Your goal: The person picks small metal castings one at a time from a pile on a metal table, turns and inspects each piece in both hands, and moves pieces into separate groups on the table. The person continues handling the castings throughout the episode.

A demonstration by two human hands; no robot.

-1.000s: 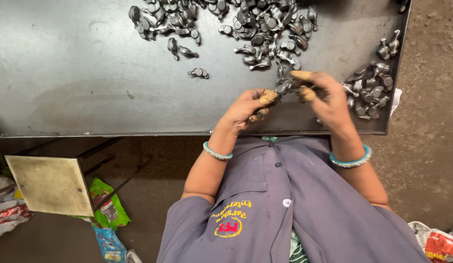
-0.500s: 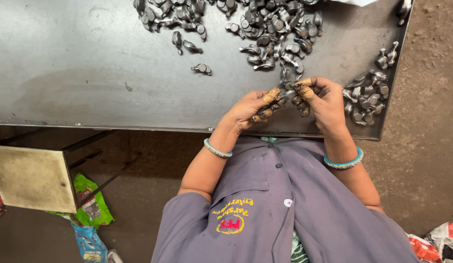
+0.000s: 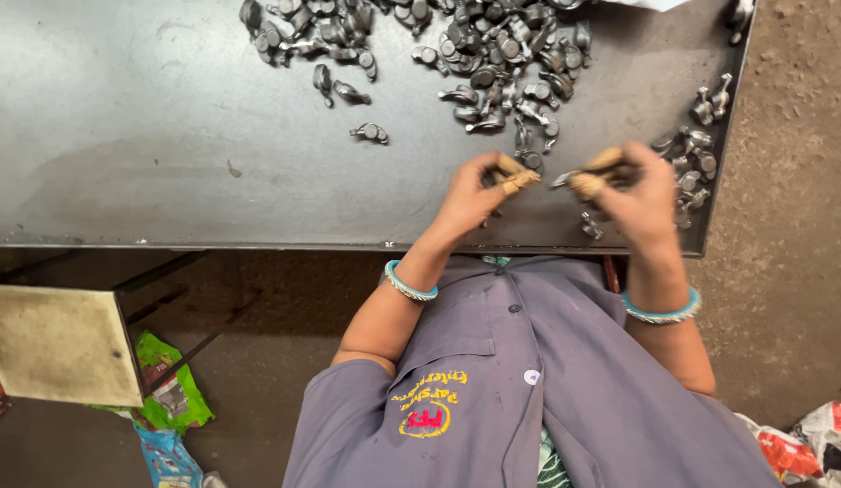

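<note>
1. While two hands work over the dark tabletop, the left hand is curled loosely, its hold unclear.
2. One small metal part is pinched by the right hand.
3. Metal parts, too many to count, are heaped beyond.

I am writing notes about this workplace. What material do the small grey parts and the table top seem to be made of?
The small grey parts look like cast or forged metal with a dull silver finish: they show soft highlights and rounded, heavy shapes. The table top seems to be dark sheet metal, probably steel: it is flat, has a thin edge, and shows a worn, faintly glossy sheen with scuffs. The exact alloys cannot be told.
</note>
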